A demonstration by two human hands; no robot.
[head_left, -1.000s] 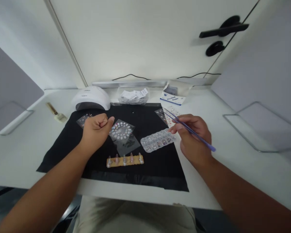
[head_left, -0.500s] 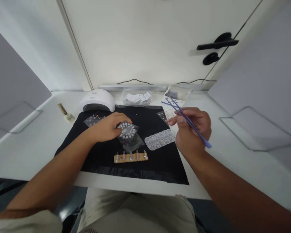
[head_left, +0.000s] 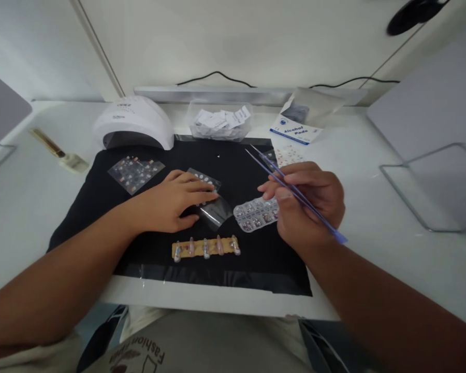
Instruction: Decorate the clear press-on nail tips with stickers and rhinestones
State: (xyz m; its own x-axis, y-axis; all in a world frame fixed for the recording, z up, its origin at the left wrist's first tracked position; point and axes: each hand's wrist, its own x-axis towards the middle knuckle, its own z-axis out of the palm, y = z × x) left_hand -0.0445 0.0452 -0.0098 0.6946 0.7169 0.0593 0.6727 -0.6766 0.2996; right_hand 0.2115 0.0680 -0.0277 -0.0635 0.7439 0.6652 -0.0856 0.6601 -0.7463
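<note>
My left hand point(head_left: 182, 199) lies palm down on the black mat with its fingers stretched out. Its fingertips rest on a clear plastic sleeve point(head_left: 216, 213) and cover part of a sheet of round white stickers or gems point(head_left: 207, 180). Between the thumb and fingers of my right hand point(head_left: 310, 204) is a pair of blue tweezers point(head_left: 274, 167), tips apart and pointing up and left, touching nothing. Below that hand is a clear compartment case point(head_left: 255, 215) of small gems, partly hidden. Several decorated false nails point(head_left: 206, 248) stand in a row on a tan strip point(head_left: 184, 249) nearer me.
A white nail lamp point(head_left: 140, 116) stands back left, beside a polish bottle point(head_left: 72, 161) with a gold cap. Behind the mat are a clear box point(head_left: 219, 135) of white packets and an opened alcohol pads box point(head_left: 299, 132). A gem sheet point(head_left: 135, 173) lies at the mat's left.
My view has tilted down and closer. My left hand has flattened over the round-gem sheet, which it gripped at the edge before. The tweezers stay in my right hand, angled slightly lower.
</note>
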